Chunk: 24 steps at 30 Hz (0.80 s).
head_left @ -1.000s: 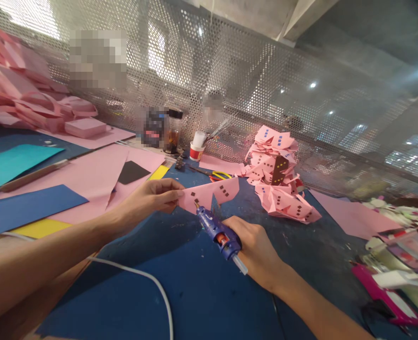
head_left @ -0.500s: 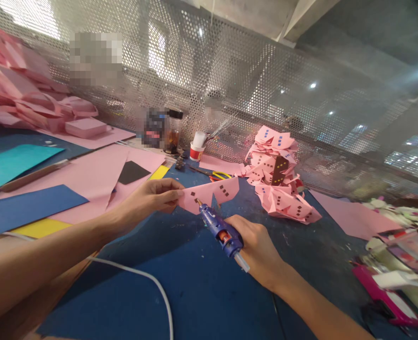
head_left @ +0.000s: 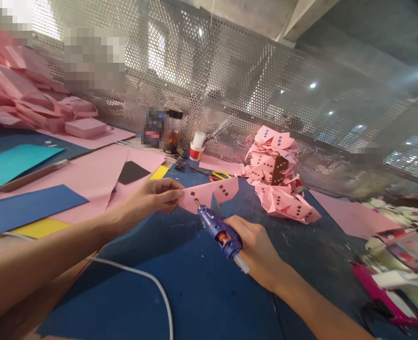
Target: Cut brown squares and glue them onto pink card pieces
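Observation:
Between the thumb and fingers of my left hand (head_left: 164, 194) is the left end of a pink paper piece (head_left: 223, 190), held up off the table. It has a notch along its lower edge and small dark squares on its face. My right hand (head_left: 253, 245) is wrapped round a blue hot glue gun (head_left: 217, 229), with a clear glue stick jutting from its rear. The nozzle points up and left at the paper's left half, over or close beside a dark square; whether it touches cannot be made out. A stack of similar pink paper pieces (head_left: 274, 160) stands beyond, to the right.
Pink sheets (head_left: 84, 174), a blue sheet (head_left: 35, 205) and a teal sheet (head_left: 17, 163) lie at left. Scissors (head_left: 212, 174) and a red-white cup (head_left: 196, 150) sit behind my hands. A white cable (head_left: 152, 278) crosses the blue table (head_left: 209, 302). A perforated metal screen (head_left: 230, 75) stands behind.
The glue gun's nozzle has shifted slightly left and up across the paper. My left hand and the pink paper piece have stayed in place.

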### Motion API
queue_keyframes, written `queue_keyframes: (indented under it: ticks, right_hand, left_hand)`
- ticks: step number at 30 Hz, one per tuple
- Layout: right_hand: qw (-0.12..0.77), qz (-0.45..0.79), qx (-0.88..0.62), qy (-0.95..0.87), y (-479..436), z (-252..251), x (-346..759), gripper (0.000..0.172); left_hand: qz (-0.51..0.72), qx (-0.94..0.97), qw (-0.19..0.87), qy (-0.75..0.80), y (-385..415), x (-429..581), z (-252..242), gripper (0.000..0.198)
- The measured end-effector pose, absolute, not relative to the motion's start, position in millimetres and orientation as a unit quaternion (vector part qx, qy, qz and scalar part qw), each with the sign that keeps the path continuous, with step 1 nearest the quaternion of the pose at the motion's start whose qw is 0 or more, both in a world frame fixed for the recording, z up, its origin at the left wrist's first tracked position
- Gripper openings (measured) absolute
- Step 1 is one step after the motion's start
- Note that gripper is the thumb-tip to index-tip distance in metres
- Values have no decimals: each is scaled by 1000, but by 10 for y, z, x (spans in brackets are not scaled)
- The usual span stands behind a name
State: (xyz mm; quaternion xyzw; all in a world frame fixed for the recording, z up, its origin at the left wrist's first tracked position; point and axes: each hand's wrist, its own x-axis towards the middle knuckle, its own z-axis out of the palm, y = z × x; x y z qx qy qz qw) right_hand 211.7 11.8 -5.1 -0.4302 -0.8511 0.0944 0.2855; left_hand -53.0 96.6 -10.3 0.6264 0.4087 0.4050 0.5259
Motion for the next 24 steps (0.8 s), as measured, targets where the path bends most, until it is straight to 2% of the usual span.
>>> queue_keyframes:
  ticks: [24]
  right_hand:
    - [271, 118, -449, -844, 125, -82, 2110, 5]
  left_hand:
    - [396, 641, 518, 405, 945, -519, -98, 36]
